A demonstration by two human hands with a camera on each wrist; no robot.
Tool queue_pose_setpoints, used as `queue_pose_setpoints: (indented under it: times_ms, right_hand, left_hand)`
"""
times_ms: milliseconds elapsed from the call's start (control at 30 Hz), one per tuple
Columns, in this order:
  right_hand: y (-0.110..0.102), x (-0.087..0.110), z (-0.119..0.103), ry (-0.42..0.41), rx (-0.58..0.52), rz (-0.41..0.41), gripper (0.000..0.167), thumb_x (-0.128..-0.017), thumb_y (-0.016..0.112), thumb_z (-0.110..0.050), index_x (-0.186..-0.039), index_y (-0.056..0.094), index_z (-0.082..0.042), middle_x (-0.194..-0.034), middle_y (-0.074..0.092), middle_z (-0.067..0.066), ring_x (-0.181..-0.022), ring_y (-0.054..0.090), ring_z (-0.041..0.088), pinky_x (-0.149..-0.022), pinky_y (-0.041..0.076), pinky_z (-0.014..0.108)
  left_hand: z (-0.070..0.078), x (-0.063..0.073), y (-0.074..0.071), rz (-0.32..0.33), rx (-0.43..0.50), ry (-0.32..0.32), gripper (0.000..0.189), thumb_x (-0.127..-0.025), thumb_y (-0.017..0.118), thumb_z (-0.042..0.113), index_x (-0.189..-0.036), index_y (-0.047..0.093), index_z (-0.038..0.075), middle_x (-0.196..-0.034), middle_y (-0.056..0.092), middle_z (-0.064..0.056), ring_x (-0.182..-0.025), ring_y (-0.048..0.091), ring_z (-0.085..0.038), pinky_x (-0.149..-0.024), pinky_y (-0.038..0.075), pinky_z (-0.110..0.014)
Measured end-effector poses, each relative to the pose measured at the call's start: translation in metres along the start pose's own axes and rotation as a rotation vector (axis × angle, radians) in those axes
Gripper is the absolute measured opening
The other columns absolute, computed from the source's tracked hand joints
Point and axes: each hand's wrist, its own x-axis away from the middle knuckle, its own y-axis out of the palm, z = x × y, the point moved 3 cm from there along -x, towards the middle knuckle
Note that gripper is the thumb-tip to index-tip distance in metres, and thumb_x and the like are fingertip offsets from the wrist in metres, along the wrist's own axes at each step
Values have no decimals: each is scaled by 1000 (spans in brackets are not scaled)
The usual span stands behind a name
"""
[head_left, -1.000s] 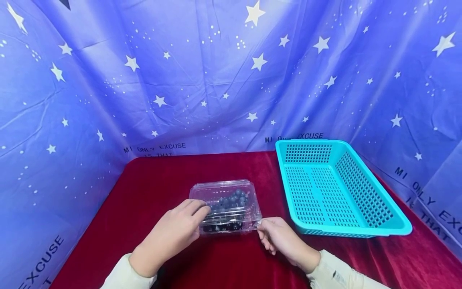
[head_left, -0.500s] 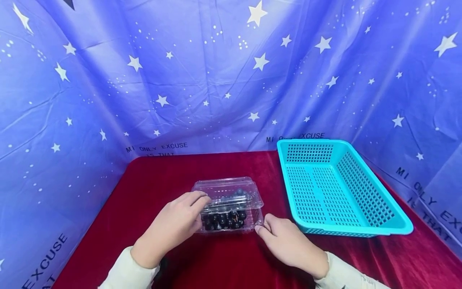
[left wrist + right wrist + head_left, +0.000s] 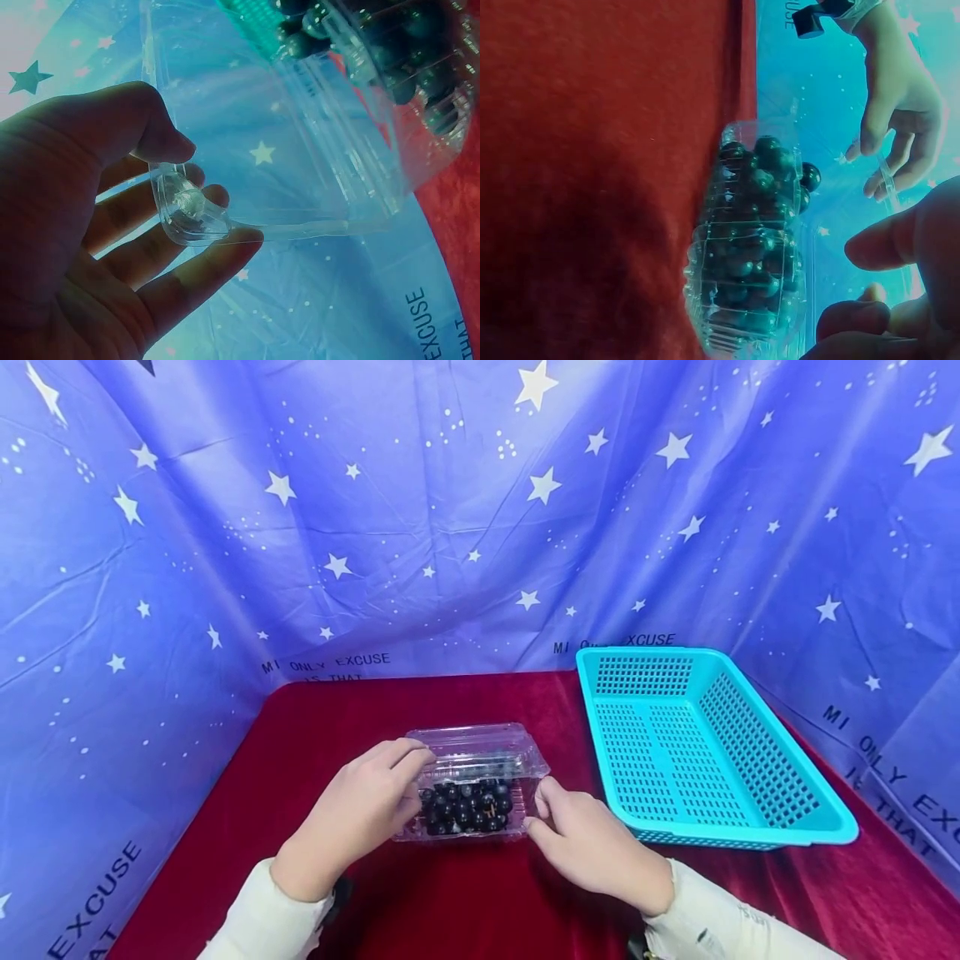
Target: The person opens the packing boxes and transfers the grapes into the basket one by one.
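Observation:
A clear plastic clamshell box (image 3: 465,837) sits mid-table, holding a bunch of dark grapes (image 3: 465,806). Its hinged lid (image 3: 472,739) is tilted up toward the back, exposing the fruit at the front. My left hand (image 3: 367,806) is at the lid's left side; the left wrist view shows its thumb and fingers pinching the lid's corner tab (image 3: 184,202). My right hand (image 3: 592,839) is at the box's right side, forefinger by the lid corner and thumb near the base's rim. In the right wrist view, a gap separates the right thumb (image 3: 881,244) from the curled fingers.
A turquoise perforated basket (image 3: 656,827) stands on the right, just beyond my right hand. Dark red cloth (image 3: 330,727) covers the table. A blue curtain (image 3: 450,527) with white stars closes off the back and sides.
The lid has lifted away from the base, uncovering the grapes. My left hand has risen with it. My right hand has left the box's front right corner and spread thumb from forefinger, nearer the lid.

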Motion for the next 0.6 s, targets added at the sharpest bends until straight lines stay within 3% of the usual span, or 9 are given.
queue_pose_setpoints:
  times_ms: [167, 400, 600]
  right_hand:
    - [0, -6, -3, -22, 19, 3, 22, -95, 67, -30, -86, 48, -28, -58, 45, -13, -53, 45, 3, -50, 39, 24]
    - [-4, -17, -10, -36, 11, 30, 17, -95, 69, -30, -86, 55, -31, -64, 51, -18, -58, 49, 2, -53, 42, 25]
    - [-5, -28, -19, -46, 29, 38, 14, -91, 70, -30, -81, 59, -31, -69, 53, -18, -61, 51, 3, -57, 45, 25]
  left_hand:
    - [-2, -7, -3, 15, 16, -9, 40, -74, 85, 4, -110, 70, 10, -110, 70, -3, -100, 69, -19, -83, 62, -33]
    - [-3, -25, -9, 52, 11, -28, 29, -80, 72, 0, -108, 71, 8, -112, 70, -5, -92, 68, -19, -74, 61, -32]
    - [-9, -35, -14, 55, 15, -83, 25, -80, 74, -2, -102, 72, 10, -109, 71, -4, -92, 68, -20, -74, 61, -33]
